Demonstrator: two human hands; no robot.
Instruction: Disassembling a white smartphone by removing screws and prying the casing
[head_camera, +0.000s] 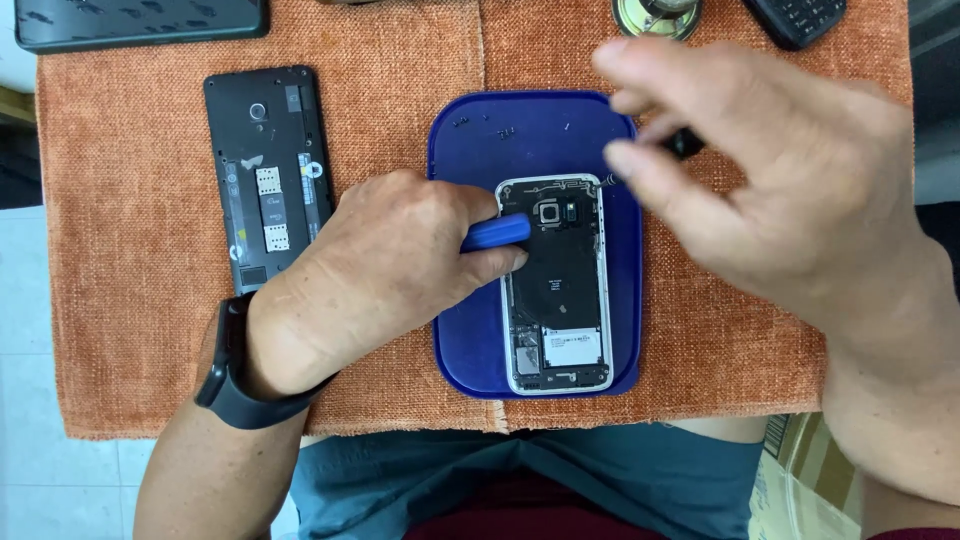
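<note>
Head view: the phone (556, 285) lies back-open on a blue tray (470, 350) at the middle of an orange mat (130, 330), its long axis running 12 to 6 o'clock, camera end at 12. The left hand (375, 275) comes in from 8 o'clock, clenched around a blue tool (497, 232), and its fingertips rest on the phone's left edge, so it is the nearer hand. The right hand (770, 190) hovers at 2 o'clock from the phone, blurred, fingers pinched on a dark screwdriver (683, 143) whose thin tip points toward the phone's top right corner (contact cannot be told). The phone shows a white frame, a black coil plate, a camera module near the top and a white label low down. A second opened black handset (268, 175) lies at 9 o'clock, well apart
</note>
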